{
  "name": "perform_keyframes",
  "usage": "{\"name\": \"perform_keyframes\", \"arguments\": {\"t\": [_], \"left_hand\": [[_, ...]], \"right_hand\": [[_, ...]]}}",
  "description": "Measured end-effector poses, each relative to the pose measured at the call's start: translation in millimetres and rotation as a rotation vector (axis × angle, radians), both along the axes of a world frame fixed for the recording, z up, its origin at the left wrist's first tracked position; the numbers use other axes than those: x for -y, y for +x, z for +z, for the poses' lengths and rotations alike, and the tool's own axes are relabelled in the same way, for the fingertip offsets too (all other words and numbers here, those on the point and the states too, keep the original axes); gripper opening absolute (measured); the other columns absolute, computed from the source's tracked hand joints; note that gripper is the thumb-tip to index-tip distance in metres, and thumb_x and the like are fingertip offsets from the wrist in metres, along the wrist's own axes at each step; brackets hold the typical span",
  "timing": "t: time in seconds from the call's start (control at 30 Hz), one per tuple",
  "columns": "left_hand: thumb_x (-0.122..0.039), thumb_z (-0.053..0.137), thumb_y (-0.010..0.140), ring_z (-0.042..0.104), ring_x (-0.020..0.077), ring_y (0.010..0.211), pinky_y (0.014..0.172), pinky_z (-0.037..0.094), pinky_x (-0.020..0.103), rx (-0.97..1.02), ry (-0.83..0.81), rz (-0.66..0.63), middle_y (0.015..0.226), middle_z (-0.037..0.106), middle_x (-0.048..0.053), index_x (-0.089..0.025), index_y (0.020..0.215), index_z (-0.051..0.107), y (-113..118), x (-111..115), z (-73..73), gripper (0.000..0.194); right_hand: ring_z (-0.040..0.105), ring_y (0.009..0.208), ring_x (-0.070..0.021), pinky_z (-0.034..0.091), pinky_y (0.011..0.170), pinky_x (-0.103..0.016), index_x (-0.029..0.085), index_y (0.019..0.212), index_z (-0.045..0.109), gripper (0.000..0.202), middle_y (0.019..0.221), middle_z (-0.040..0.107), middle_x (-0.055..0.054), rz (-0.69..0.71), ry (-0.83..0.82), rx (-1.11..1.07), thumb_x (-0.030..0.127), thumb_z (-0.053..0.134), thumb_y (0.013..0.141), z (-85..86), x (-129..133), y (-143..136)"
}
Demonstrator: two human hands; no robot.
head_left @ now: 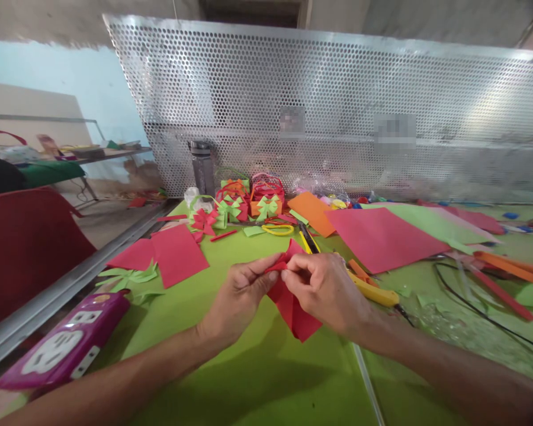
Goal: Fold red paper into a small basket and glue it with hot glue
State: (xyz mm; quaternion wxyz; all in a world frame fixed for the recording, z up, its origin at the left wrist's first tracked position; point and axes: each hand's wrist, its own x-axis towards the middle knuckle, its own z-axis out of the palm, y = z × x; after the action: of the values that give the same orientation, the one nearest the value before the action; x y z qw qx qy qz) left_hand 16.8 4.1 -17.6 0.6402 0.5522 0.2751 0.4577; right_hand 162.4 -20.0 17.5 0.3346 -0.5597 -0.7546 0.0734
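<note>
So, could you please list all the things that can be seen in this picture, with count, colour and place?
folded paper: one, red, held between both hands over the table
table: one, bright green, under everything
paper sheets: several, red, orange and green, flat on the far half
paper baskets: a few, red, orange and green with bows, at the far edge
paper flower: one, red, left of the baskets
cutter: one, yellow, just right of the right hand
power strip: one, purple, near left edge
perforated screen: one, silver, behind the table
chair: one, red, far left
left hand: pinching the folded paper
right hand: pinching the folded paper
</note>
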Motion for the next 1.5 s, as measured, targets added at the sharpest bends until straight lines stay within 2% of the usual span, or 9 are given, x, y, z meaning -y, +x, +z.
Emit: {"name": "perform_keyframes", "arguments": {"t": [0.27,0.5,0.77,1.03,1.5], "left_hand": [[-0.024,0.065,0.074,0.061,0.021,0.092,0.08,0.048,0.033,0.009,-0.007,0.024,0.098,0.071,0.004,-0.024,0.101,0.068,1.5,1.5,1.1,0.028],[-0.024,0.066,0.073,0.062,0.0188,0.088,0.079,0.048,0.03,0.044,-0.013,-0.003,0.096,0.071,0.002,-0.026,0.1,0.068,0.8,1.2,0.5,0.027],[-0.025,0.064,0.075,0.062,0.0211,0.087,0.075,0.049,0.033,-0.008,-0.005,0.058,0.094,0.071,0.005,-0.021,0.109,0.064,1.1,1.8,-2.3,0.034],[-0.024,0.063,0.075,0.062,0.0178,0.085,0.075,0.048,0.027,-0.033,0.02,0.086,0.095,0.071,0.003,-0.022,0.105,0.067,2.2,4.8,0.1,0.03],[-0.024,0.069,0.069,0.064,0.0176,0.084,0.077,0.049,0.027,-0.015,-0.107,0.166,0.091,0.073,0.003,-0.019,0.097,0.07,4.9,8.3,3.9,0.029]], "right_hand": [[0.023,0.044,-0.0058,0.021,0.044,-0.021,0.016,0.046,0.036,0.027,0.044,0.026,0.007,-0.012,0.024,0.015,0.016,0.05,0.069,-1.5,-0.9,-1.2],[0.025,0.043,-0.0054,0.021,0.044,-0.021,0.017,0.046,0.035,0.026,0.043,0.028,0.007,0.008,0.012,0.002,0.015,0.049,0.068,1.3,0.7,-2.2],[0.023,0.043,-0.0054,0.021,0.044,-0.02,0.017,0.045,0.033,0.029,0.042,0.026,0.007,0.01,0.014,-0.019,0.017,0.049,0.069,1.6,1.4,-3.0],[0.022,0.041,-0.0055,0.019,0.043,-0.022,0.017,0.045,0.028,0.033,0.042,0.024,0.007,-0.008,-0.053,-0.007,0.018,0.05,0.069,3.5,0.4,-2.3],[0.019,0.044,-0.0057,0.016,0.044,-0.023,0.016,0.045,0.025,0.032,0.045,0.02,0.006,-0.031,-0.071,0.131,0.014,0.049,0.067,3.1,-2.0,-3.9]]}}
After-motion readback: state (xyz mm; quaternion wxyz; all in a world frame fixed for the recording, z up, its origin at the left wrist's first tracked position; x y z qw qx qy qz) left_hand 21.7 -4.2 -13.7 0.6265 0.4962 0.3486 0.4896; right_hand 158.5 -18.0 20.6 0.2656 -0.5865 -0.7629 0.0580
